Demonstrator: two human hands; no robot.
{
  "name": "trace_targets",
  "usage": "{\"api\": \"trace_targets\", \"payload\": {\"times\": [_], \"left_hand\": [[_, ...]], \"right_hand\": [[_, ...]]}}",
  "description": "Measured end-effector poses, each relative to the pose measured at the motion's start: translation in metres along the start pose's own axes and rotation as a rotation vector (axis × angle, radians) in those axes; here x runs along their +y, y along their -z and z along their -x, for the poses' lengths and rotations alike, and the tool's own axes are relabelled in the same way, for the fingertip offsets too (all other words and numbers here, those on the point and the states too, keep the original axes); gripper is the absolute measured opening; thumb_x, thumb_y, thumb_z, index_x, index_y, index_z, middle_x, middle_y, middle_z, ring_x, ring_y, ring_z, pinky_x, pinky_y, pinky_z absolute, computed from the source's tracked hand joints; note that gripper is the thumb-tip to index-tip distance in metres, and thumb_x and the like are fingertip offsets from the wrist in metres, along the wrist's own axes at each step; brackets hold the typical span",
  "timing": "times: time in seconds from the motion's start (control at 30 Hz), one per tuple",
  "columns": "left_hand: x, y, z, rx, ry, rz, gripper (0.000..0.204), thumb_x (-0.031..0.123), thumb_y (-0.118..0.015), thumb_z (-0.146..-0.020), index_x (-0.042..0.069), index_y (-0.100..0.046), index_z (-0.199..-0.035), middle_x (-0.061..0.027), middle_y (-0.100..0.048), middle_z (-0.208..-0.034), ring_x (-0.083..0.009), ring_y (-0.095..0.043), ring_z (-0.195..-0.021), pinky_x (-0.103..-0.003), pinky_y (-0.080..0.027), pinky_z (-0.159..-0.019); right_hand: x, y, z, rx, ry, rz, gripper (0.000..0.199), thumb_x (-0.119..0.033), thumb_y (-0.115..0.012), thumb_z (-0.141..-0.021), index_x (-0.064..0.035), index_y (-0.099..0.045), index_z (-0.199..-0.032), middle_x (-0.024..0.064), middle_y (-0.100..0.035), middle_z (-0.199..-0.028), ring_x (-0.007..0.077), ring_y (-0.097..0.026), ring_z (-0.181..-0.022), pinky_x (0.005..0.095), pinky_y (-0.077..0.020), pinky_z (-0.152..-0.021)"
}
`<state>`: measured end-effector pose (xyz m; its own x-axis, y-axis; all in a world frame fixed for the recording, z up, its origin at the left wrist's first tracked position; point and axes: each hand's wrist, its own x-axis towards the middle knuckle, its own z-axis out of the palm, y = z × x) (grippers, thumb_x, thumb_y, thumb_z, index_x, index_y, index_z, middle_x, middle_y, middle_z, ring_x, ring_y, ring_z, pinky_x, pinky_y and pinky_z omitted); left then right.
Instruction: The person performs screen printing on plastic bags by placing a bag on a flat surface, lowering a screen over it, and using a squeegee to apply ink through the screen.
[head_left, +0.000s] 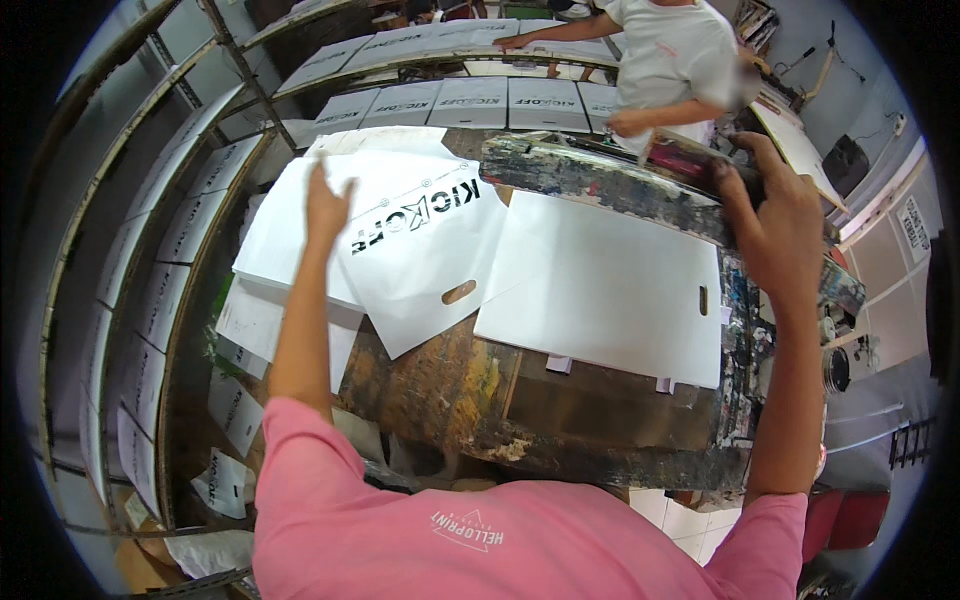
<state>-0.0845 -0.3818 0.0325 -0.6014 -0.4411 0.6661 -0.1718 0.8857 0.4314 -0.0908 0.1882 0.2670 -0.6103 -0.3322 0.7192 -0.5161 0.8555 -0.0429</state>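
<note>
One blank bag (pixel 610 285) is lying on the desk (pixel 470 390) between two hands.

Two pale tabs (pixel 559 366) are peeking from its near edge — keeping it flat and square there is probably helping. One loose printed bag (pixel 420 285) is lying askew at its left; holding by the margins is likely sparing the lettering. The left hand (pixel 326 205) is holding thumb and fingers apart over the white pile (pixel 268 235), contact unclear; the right hand (pixel 778 215) is curling at one paint-crusted frame (pixel 600 176) — grip hard to tell. Beyond, one co-worker (pixel 672 60) is standing.
</note>
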Motion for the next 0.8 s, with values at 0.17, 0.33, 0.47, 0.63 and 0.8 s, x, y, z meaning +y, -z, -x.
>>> {"api": "trace_targets", "payload": {"times": [0.17, 0.33, 0.47, 0.63, 0.8], "left_hand": [[0.267, 0.086, 0.150, -0.944, 0.193, 0.957, 0.064, 0.023, -0.081, -0.091, 0.001, -0.057, -0.146, -0.0157, -0.074, -0.124, -0.0218, -0.070, -0.114, -0.035, -0.052, -0.103], [0.295, 0.092, 0.196, -0.725, 0.402, 1.997, 0.057, 0.026, -0.064, -0.105, 0.002, -0.043, -0.152, -0.0231, -0.063, -0.138, -0.0325, -0.059, -0.132, -0.048, -0.047, -0.115], [0.292, 0.090, 0.234, -0.723, 0.976, 1.928, 0.083, 0.059, -0.054, -0.104, 0.001, -0.028, -0.156, -0.0266, -0.044, -0.149, -0.0398, -0.049, -0.138, -0.054, -0.042, -0.119], [0.262, 0.059, 0.309, -0.646, 1.283, 1.588, 0.093, 0.071, -0.050, -0.100, -0.002, -0.028, -0.154, -0.0279, -0.048, -0.142, -0.0379, -0.052, -0.134, -0.053, -0.046, -0.116], [0.247, 0.039, 0.347, -0.747, 1.153, 1.513, 0.102, 0.079, -0.042, -0.097, -0.006, -0.026, -0.152, -0.0296, -0.051, -0.137, -0.0426, -0.055, -0.131, -0.056, -0.044, -0.115]], "right_hand": [[0.015, -0.008, 0.027, 0.038, 0.043, 0.004, 0.054, -0.046, -0.065, -0.094, -0.0057, -0.063, -0.129, 0.0229, -0.070, -0.083, 0.0412, -0.066, -0.083, 0.0487, -0.0467, -0.082], [0.003, -0.025, 0.094, -0.019, 0.067, 0.003, 0.068, -0.050, -0.068, -0.091, -0.0029, -0.058, -0.139, 0.0176, -0.068, -0.089, 0.0349, -0.063, -0.087, 0.0471, -0.0444, -0.084], [0.009, -0.041, 0.165, -0.220, 0.149, 0.029, 0.063, -0.045, -0.071, -0.090, -0.0050, -0.060, -0.137, 0.0141, -0.066, -0.098, 0.0309, -0.062, -0.098, 0.0486, -0.0451, -0.084], [0.048, -0.090, 0.207, -0.695, 0.224, -0.262, 0.036, -0.034, -0.072, -0.092, -0.0165, -0.066, -0.124, 0.0108, -0.067, -0.099, 0.0322, -0.065, -0.101, 0.0502, -0.0499, -0.082], [0.085, -0.162, 0.163, -0.410, 0.227, -0.190, 0.031, -0.028, -0.070, -0.093, -0.0190, -0.066, -0.122, 0.0082, -0.068, -0.100, 0.0312, -0.065, -0.100, 0.0469, -0.0475, -0.086]]}}
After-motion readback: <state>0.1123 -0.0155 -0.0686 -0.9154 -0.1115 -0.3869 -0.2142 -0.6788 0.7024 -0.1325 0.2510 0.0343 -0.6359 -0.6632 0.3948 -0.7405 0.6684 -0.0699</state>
